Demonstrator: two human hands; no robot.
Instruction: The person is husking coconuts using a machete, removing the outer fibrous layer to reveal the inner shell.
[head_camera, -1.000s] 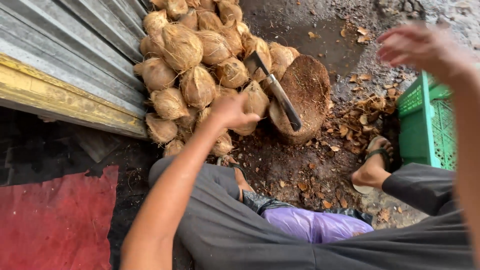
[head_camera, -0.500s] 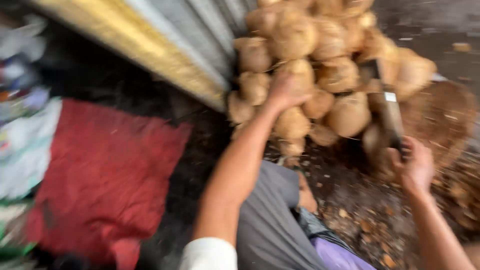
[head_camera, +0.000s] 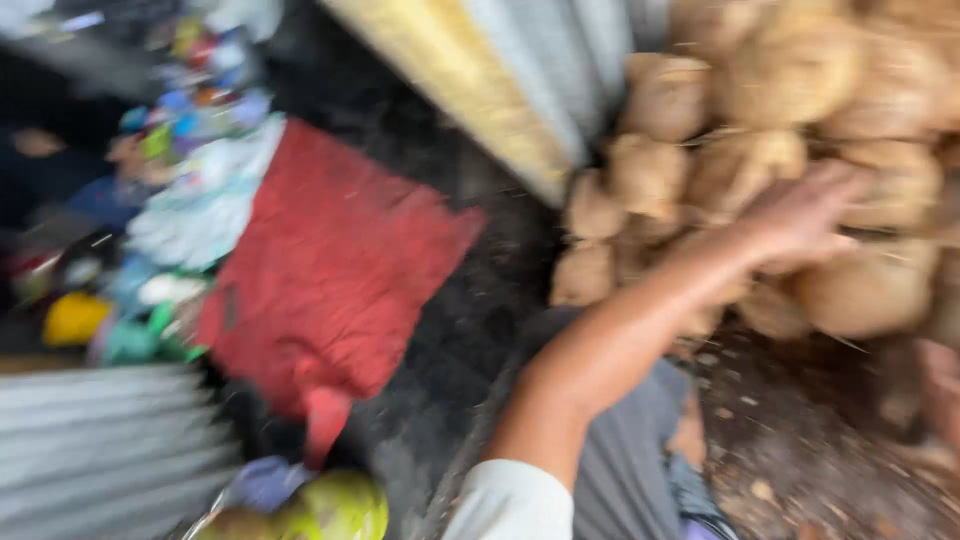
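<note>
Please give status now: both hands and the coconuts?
Left hand on pile of brown husked coconuts, grip unclear. Right hand at frame edge, blurred. Nothing blocking.

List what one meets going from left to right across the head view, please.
Blurred heap of colourful items → red cloth → yellow-edged corrugated metal sheet → left hand resting on the pile of husked coconuts. The right hand at the right edge is too blurred to place.

Left hand (head_camera: 800, 215) laid on blurred heap of husked coconuts (head_camera: 790, 150), red cloth (head_camera: 330, 280) left of heap, corrugated metal sheet (head_camera: 560, 60) beside heap.
</note>
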